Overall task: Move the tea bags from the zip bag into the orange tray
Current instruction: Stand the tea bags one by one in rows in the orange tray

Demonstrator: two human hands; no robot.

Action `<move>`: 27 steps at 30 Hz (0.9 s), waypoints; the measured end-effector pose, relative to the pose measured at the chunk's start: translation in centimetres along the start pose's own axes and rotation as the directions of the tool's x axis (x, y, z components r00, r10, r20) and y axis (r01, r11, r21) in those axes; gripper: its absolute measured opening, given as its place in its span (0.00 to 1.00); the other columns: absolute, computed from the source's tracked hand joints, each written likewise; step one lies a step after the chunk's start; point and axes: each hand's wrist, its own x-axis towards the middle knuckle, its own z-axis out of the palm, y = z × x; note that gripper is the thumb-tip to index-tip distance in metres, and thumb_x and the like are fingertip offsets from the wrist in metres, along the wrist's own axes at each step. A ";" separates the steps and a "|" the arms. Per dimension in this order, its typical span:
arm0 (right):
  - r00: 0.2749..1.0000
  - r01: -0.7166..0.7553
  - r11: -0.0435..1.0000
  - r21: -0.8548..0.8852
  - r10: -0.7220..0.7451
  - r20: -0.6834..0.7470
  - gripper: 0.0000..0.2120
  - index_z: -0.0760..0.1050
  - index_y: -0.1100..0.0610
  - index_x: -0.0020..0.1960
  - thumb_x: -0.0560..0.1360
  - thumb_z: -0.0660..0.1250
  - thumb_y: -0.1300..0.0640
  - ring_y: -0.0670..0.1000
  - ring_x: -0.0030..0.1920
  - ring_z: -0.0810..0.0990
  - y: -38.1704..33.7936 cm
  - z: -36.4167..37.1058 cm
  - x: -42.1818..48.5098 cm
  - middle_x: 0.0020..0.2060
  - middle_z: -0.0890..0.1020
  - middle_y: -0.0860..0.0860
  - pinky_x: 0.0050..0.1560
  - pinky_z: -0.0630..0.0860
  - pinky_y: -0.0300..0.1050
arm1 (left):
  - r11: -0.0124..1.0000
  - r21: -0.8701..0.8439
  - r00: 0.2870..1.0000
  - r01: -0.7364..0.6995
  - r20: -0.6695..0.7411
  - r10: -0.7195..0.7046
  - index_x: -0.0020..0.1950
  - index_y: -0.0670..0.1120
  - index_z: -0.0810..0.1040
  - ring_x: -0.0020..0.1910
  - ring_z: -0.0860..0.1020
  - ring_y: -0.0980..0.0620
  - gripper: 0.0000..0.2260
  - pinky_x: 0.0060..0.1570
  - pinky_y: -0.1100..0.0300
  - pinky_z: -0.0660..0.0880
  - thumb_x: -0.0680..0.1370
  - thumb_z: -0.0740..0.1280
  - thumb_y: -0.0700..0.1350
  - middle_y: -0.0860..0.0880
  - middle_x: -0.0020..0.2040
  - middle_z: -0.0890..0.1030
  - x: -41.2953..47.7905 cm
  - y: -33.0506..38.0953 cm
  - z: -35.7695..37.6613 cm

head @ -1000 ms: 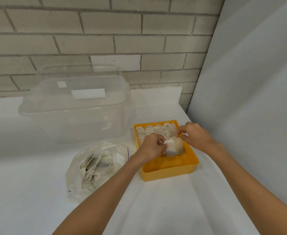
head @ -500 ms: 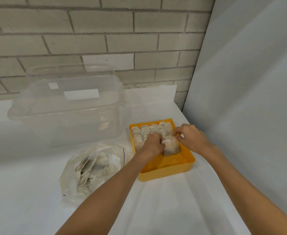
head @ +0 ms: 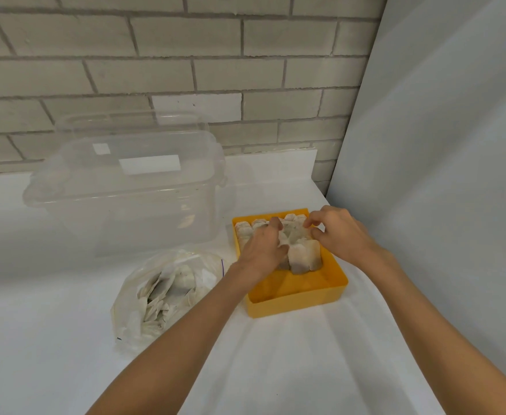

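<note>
Tea bags (head: 304,256) are stood in rows in the orange tray (head: 293,298); one is pinched by left hand (head: 260,253) and right hand (head: 338,235) and should be seated upright against its neighbours.

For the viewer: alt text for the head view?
The left hand and right hand pinch tea bags in rows at the far end of an orange tray on a table. Left of it lies a zip bag with more; behind that, a clear bin by a brick wall.
</note>
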 end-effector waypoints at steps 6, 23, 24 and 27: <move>0.994 0.110 0.991 0.072 -0.112 0.017 0.08 0.79 0.50 0.54 0.78 0.63 0.56 0.47 0.42 0.73 -4.0 -0.1 0.3 0.51 0.78 0.49 0.42 0.71 0.42 | 0.997 -0.056 0.998 -0.046 -0.047 0.043 0.57 0.49 0.75 0.46 0.76 0.51 0.10 0.49 0.52 0.77 0.76 0.66 0.43 0.54 0.45 0.79 -2.5 -1.4 -4.6; 0.806 0.300 0.915 0.270 -0.394 0.442 0.14 0.82 0.56 0.51 0.71 0.63 0.66 0.58 0.46 0.80 -18.5 8.5 0.0 0.47 0.81 0.57 0.46 0.78 0.52 | 0.947 0.048 0.946 0.318 0.053 -0.320 0.46 0.48 0.81 0.33 0.77 0.55 0.07 0.35 0.65 0.74 0.73 0.66 0.38 0.52 0.39 0.82 -12.2 -11.4 -10.6; 0.783 0.313 0.921 0.232 -0.388 0.487 0.17 0.81 0.53 0.53 0.70 0.62 0.66 0.59 0.49 0.79 -18.6 8.8 -0.1 0.50 0.79 0.57 0.46 0.78 0.50 | 0.946 0.022 0.944 0.323 0.059 -0.324 0.46 0.47 0.81 0.34 0.78 0.54 0.06 0.34 0.66 0.74 0.73 0.66 0.39 0.52 0.39 0.83 -12.4 -11.5 -10.5; 0.766 0.305 0.924 0.229 -0.381 0.518 0.18 0.81 0.51 0.54 0.71 0.61 0.67 0.58 0.52 0.79 -18.6 9.2 -0.4 0.53 0.78 0.56 0.43 0.75 0.47 | 0.941 -0.056 0.942 0.335 0.031 -0.334 0.46 0.45 0.81 0.39 0.80 0.55 0.05 0.31 0.71 0.73 0.72 0.69 0.38 0.51 0.39 0.82 -13.1 -11.6 -10.2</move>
